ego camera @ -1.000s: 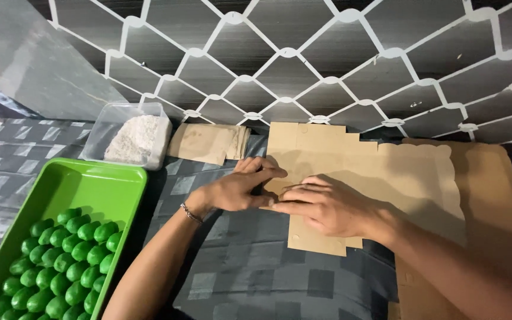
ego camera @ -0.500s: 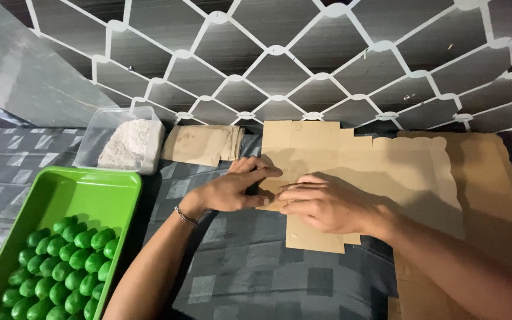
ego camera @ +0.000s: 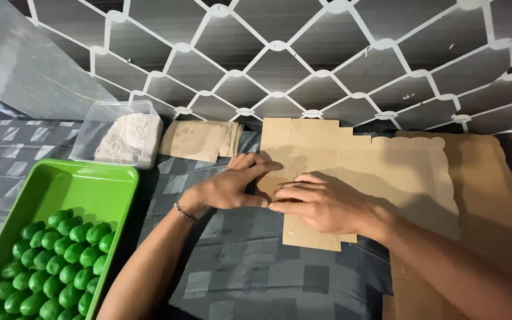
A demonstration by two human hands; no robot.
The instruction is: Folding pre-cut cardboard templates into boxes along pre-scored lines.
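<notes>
Little has been shifted since the earlier frames: both hands are kept pressed on the same flat cardboard box blank (ego camera: 351, 172), and only the view has been tilted slightly. A dark grey checked cloth (ego camera: 250, 272) is spread over the table, with a quilted grey wall panel (ego camera: 280, 65) seen at the far side. More brown cardboard sheets (ego camera: 481, 178) are laid at the right, partly under the blank. At the near left, a green plastic tray (ego camera: 84, 189) is seen, filled in its near half with small green oval pieces (ego camera: 48, 261). Farther left, a clear plastic tub (ego camera: 99, 127) of white powder is set, and just right of it a stack of folded brown paper pieces (ego camera: 200, 140) is laid. The left hand (ego camera: 229, 186), fingers bent, is pressed on the blank's left edge, a thin bracelet (ego camera: 185, 212) being worn at its wrist. The right hand (ego camera: 327, 204), fingers extended and flat, is laid on the blank just beside it; nothing is gripped.
</notes>
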